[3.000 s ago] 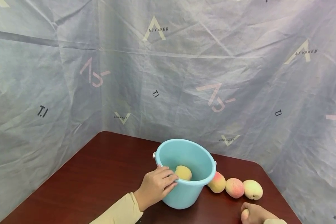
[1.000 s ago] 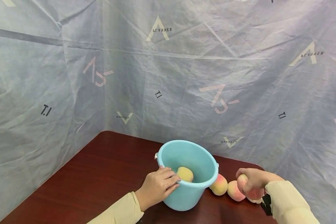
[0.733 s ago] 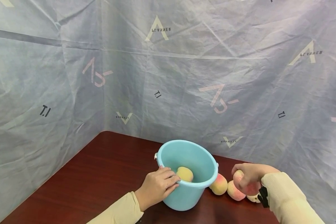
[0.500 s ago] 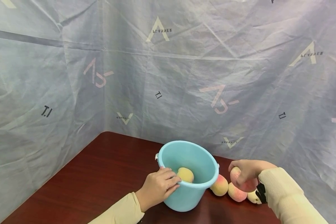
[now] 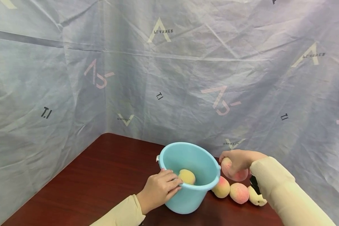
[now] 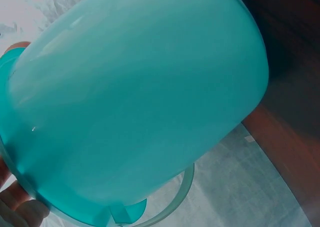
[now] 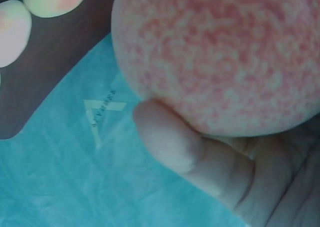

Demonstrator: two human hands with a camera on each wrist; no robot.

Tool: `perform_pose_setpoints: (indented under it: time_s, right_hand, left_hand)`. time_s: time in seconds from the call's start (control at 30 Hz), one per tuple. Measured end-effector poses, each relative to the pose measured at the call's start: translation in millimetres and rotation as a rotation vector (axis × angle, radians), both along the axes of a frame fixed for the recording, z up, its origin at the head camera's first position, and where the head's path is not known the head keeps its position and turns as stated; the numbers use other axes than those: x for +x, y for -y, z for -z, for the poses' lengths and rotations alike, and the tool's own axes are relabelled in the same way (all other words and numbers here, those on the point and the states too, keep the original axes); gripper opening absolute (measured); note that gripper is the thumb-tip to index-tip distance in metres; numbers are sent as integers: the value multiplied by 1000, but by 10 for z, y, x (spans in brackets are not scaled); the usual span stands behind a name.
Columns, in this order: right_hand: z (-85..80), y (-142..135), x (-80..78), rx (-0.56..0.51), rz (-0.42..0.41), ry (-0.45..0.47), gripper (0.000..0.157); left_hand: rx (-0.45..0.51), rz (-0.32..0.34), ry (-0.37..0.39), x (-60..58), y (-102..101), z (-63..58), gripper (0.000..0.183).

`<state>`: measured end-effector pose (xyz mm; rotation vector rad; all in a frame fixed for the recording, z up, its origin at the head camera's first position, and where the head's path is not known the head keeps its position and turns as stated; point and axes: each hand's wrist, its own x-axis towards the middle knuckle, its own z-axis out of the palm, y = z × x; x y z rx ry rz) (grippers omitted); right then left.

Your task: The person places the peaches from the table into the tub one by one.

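A light blue bucket point(image 5: 186, 197) stands on the table, with a yellow peach point(image 5: 187, 177) inside. My left hand point(image 5: 159, 188) grips its near rim, fingers over the edge; in the left wrist view the bucket wall point(image 6: 145, 97) fills most of the picture. My right hand point(image 5: 238, 160) holds a pink-speckled peach point(image 5: 239, 175) above the table, just right of the bucket rim. The right wrist view shows the thumb pressed on that peach point(image 7: 220, 57). Beneath it lie a yellow-red peach point(image 5: 221, 187), a pink peach point(image 5: 239, 193) and a pale peach point(image 5: 257, 196).
The dark red-brown table point(image 5: 101, 182) stretches away to the left of the bucket. Grey printed cloth point(image 5: 186, 78) hangs behind and at both sides. A white handle joint point(image 5: 158, 158) sticks out from the bucket's left rim.
My right hand picked up the peach at the table's near right and carried it up over the row, then left toward the bucket. My left hand stays on the rim.
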<state>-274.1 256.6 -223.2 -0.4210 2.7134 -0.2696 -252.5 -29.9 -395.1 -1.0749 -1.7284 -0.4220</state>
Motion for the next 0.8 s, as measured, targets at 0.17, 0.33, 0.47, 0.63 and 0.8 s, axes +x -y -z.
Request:
perform_pose_setpoints:
  time_s: [0.17,0.33,0.47,0.63,0.8]
  right_hand:
    - [-67,178,-41,68,-81,-29,53]
    - [-93,310,-62,123,-112,-38,55]
    - [-103,402,-77,135,-119,-40,56]
    - [-138,512,-94,150,-111,-40,59]
    - [-134,606,-97,140,-92,-38,60]
  left_hand:
    - [6,2,18,14,10,-5,12]
    - [9,3,26,30,4,3,10]
    - [18,0,-7,24,3,16,14]
    - [26,6,-50,19,-2,-6,14]
    - [22,3,-30,24,-24,-12,13]
